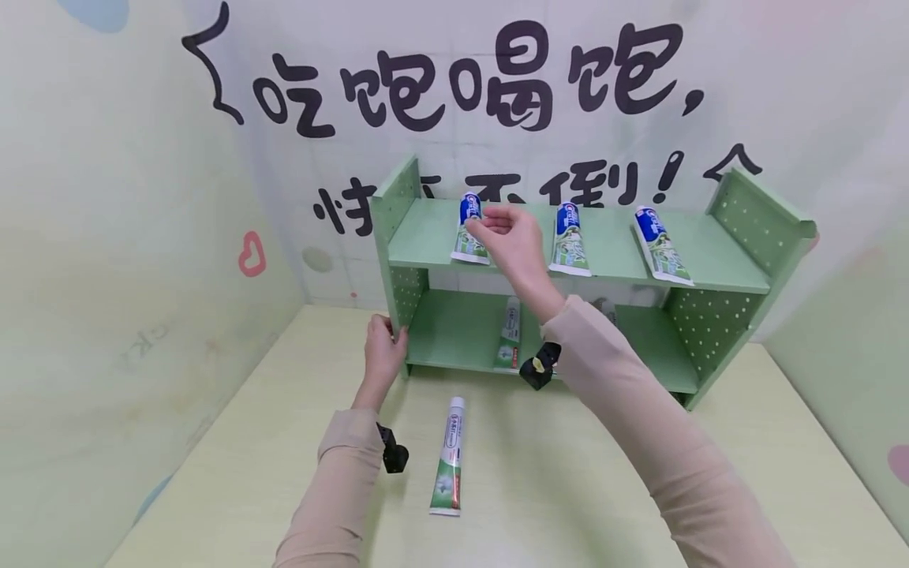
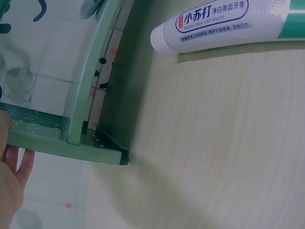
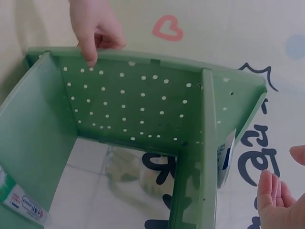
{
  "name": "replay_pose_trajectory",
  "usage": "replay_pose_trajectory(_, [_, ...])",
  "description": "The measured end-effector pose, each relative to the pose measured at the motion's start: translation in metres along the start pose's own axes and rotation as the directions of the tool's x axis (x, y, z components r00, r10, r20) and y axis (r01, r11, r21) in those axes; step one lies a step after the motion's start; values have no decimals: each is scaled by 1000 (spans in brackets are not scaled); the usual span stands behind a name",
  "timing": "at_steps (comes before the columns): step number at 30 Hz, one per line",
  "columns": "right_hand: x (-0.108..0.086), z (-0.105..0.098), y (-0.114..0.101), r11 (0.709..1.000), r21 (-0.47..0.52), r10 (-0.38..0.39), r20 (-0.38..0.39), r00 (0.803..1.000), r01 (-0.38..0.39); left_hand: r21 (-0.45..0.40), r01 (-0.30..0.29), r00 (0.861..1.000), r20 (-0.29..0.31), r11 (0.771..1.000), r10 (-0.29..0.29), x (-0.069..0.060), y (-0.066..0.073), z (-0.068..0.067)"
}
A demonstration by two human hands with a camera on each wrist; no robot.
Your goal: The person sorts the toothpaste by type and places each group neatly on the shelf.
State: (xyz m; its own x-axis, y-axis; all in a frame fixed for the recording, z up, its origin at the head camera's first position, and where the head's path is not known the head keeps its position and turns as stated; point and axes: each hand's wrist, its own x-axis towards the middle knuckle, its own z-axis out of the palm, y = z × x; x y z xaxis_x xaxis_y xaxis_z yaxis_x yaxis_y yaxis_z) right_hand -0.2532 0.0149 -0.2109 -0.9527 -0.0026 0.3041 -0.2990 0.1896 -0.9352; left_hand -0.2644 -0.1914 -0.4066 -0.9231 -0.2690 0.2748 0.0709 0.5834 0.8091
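Observation:
A green two-tier shelf (image 1: pixel 454 323) stands on the table. My left hand (image 1: pixel 383 351) grips its left side panel, thumb on the inner face and fingers outside, as the right wrist view shows. On the upper board lies a blue-and-green toothpaste tube (image 1: pixel 469 246), cap toward the wall. Just right of that tube is my right hand (image 1: pixel 517 246), fingers bent a little and thumb apart. In the right wrist view a gap separates this hand (image 3: pixel 279 202) from the tube (image 3: pixel 226 158), and nothing is in its fingers.
Two more blue-and-green tubes, a middle one (image 1: pixel 570 241) and a right one (image 1: pixel 662 246), lie on the upper board. The lower board holds a white-and-green tube (image 1: pixel 510 335) and another, partly hidden by my right arm. A white-and-green tube (image 1: pixel 447 457) lies on the table (image 1: pixel 248 450) in front.

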Motion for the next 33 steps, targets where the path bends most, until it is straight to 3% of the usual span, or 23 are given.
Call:
replay_pose_trajectory(15, [-48,-1,16,984,171,-52,26,998,47,-41,23,1000,-3,999,-23,0,1,2])
replay_pose_trajectory(26, [-70,4,44,987,163,-7,23,1000,3,-31,1,1000,-4,1000,-1,2,-1,0])
replay_pose_trajectory(33, [-77,10,68,991,132,29,47,998,-35,-77,1,1000,-12,997,-2,2,-2,1])
